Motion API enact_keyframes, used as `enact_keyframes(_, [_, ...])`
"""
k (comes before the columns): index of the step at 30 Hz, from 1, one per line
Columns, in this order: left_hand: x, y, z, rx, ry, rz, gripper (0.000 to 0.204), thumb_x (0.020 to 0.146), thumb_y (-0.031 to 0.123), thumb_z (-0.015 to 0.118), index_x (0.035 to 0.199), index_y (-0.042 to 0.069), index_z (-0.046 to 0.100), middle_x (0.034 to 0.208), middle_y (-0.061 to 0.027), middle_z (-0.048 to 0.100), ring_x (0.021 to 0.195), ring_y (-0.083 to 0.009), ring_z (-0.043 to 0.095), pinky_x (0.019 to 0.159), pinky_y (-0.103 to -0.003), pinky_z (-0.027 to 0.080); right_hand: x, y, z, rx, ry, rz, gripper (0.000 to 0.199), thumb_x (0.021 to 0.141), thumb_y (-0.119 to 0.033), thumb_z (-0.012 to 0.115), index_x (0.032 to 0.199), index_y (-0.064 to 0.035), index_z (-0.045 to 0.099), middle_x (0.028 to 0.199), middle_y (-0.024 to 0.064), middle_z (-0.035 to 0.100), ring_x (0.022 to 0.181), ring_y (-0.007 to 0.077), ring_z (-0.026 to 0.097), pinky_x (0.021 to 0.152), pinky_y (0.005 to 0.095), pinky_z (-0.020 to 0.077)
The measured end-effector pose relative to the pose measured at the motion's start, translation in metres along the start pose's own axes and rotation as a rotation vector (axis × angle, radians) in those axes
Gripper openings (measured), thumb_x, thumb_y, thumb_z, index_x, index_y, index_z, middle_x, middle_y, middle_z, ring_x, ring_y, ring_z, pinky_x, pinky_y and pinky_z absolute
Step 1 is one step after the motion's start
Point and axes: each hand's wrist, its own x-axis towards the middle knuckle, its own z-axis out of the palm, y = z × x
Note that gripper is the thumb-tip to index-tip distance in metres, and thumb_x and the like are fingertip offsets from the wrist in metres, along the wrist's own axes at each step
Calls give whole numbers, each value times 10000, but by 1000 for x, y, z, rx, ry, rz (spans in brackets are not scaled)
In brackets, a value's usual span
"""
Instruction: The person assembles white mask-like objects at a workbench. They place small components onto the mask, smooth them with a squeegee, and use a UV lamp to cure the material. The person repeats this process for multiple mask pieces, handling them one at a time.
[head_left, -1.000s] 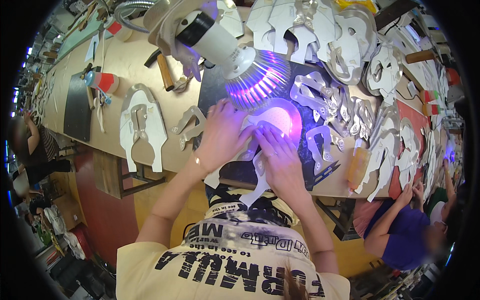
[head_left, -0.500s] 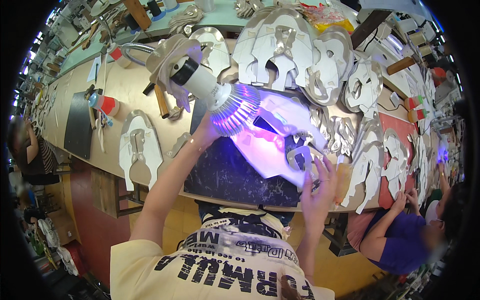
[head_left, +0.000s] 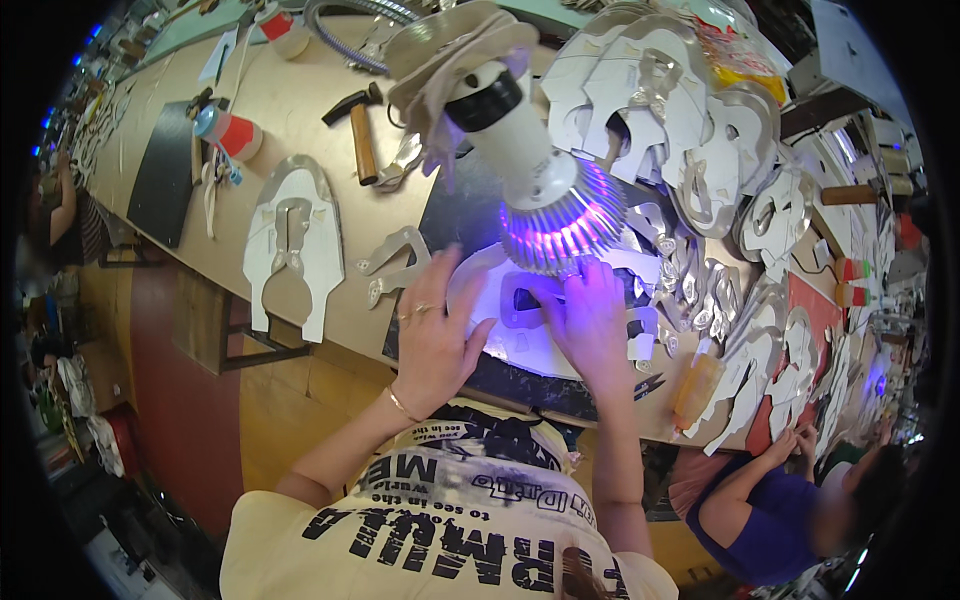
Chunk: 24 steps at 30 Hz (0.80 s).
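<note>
A white and silver cut-out piece lies on a dark mat under a hanging lamp that glows violet. My left hand lies flat on the left part of the piece, fingers spread, with rings and a thin bracelet on it. My right hand presses down on the piece's right part, lit violet by the lamp. Neither hand grips anything. The lamp hides part of the piece.
Many silver cut-out shapes are stacked at the back right and along the right. A similar white piece lies to the left, with a hammer, a red-capped bottle and an orange glue bottle. A person in purple works at lower right.
Both hands have come back down flat on the piece under the lamp; half a second ago the left reached up toward the lamp and the right was at the mat's edge.
</note>
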Motion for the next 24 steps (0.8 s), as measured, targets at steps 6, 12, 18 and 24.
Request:
enact_keyframes(6, [3, -11, 14, 48, -247, 152, 406, 902, 301, 651, 1285, 171, 631, 1488, -146, 428, 1447, -344, 301, 1164, -564, 184, 0, -3, 20, -121, -76, -30, 279, 853, -260, 715, 1052, -66, 694, 1019, 122, 653, 981, 332, 585, 894, 497, 390])
enact_keyframes(12, [-1, -17, 19, 4, -256, 151, 393, 899, 296, 647, 1271, 167, 647, 1505, -155, 412, 1451, -340, 295, 1136, -580, 251, 1, -1, 23, -13, -40, 15, 268, 856, -259, 728, 1051, -76, 709, 953, 113, 679, 965, 321, 620, 866, 489, 431])
enact_keyframes(18, [2, -16, 20, 25, -241, 175, 363, 894, 284, 653, 1230, 150, 672, 1498, -168, 418, 1443, -353, 303, 1118, -574, 276, 0, -13, 15, -81, -5, -92, 227, 883, -206, 696, 1058, -62, 695, 972, 125, 685, 908, 310, 643, 821, 468, 465])
enact_keyframes(24, [3, -19, 20, 26, -266, 184, 327, 890, 280, 659, 1195, 164, 693, 1477, -173, 434, 1437, -364, 314, 1113, -578, 277, -25, -48, 7, -294, -69, -52, 333, 830, -127, 624, 1159, -84, 653, 1193, 48, 625, 1158, 245, 557, 1033, 544, 307])
